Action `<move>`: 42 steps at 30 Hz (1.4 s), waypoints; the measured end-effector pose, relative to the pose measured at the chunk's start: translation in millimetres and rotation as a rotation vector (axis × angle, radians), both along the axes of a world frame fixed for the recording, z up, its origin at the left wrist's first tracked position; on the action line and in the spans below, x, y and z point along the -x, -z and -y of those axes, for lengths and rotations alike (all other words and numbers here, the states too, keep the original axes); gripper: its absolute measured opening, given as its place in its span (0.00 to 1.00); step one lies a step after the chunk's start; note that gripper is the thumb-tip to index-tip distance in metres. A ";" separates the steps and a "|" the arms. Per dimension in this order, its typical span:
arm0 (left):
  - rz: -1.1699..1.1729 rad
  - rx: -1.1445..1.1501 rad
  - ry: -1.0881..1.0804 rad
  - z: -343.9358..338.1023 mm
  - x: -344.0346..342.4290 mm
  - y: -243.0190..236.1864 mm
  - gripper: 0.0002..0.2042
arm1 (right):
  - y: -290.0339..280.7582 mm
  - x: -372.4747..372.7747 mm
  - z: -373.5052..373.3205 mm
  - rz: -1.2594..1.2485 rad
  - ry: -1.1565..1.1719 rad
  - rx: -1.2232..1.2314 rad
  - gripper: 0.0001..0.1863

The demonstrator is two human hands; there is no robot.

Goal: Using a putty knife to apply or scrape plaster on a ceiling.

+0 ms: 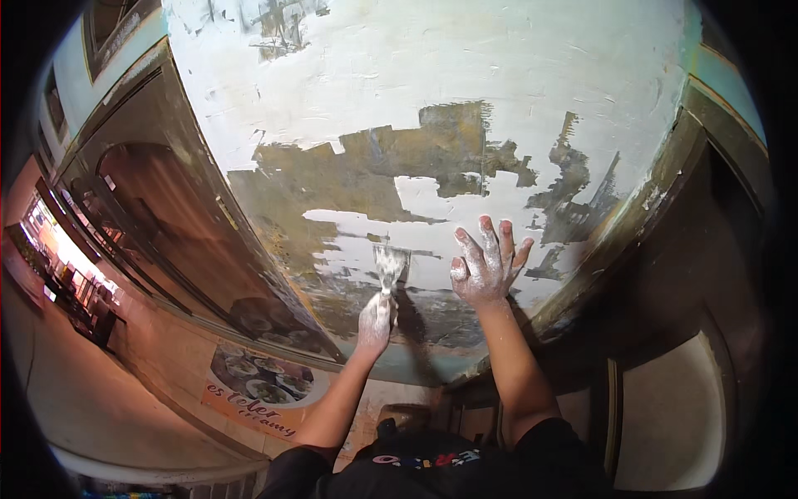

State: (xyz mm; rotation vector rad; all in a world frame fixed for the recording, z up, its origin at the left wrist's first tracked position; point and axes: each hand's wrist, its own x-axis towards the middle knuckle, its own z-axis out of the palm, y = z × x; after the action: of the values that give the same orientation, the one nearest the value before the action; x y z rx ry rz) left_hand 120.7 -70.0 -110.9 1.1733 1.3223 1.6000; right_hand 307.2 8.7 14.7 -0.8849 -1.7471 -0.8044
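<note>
At 9 o'clock, by the far edge of the view, a bright doorway (62, 241) is seen, and inward of it a brown wooden door with an arched panel (145, 204) is set in a worn frame. Between 7 and 8 o'clock, an orange printed banner with pictures of bowls (258, 391) is shown. The middle is filled by a broad, pale wall panel (549, 58), on which white paste is spread in uneven patches around a bare, olive-brown area (366, 170).

Just below the centre, toward 6 o'clock, the left hand (375, 323) is closed around the handle of a flat-bladed putty knife smeared with white (389, 268). The left forearm is slanted up from 7 o'clock, and the blade is pointed at 12, in front of the panel's lower part; whether its edge is pressed to the panel cannot be told.

At 4 o'clock from the centre, the right hand (484, 270) is held up, empty, with its fingers spread toward 12 and its back turned to the view; it is dusted with white, and contact with the panel cannot be confirmed. Its forearm is raised from 5 o'clock. Beyond, at 3 o'clock, a scuffed, grey-brown wooden frame (677, 158) is seen.
</note>
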 end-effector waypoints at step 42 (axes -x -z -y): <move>0.092 -0.154 0.189 -18.0 -31.8 -85.8 0.22 | 13.2 -7.0 -0.8 0.007 -0.049 0.048 0.17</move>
State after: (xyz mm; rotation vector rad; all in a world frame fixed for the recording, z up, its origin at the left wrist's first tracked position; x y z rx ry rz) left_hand 152.4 -52.0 -25.1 1.2614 1.0132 1.6178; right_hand 314.2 9.5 1.5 -0.8695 -1.7936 -0.7367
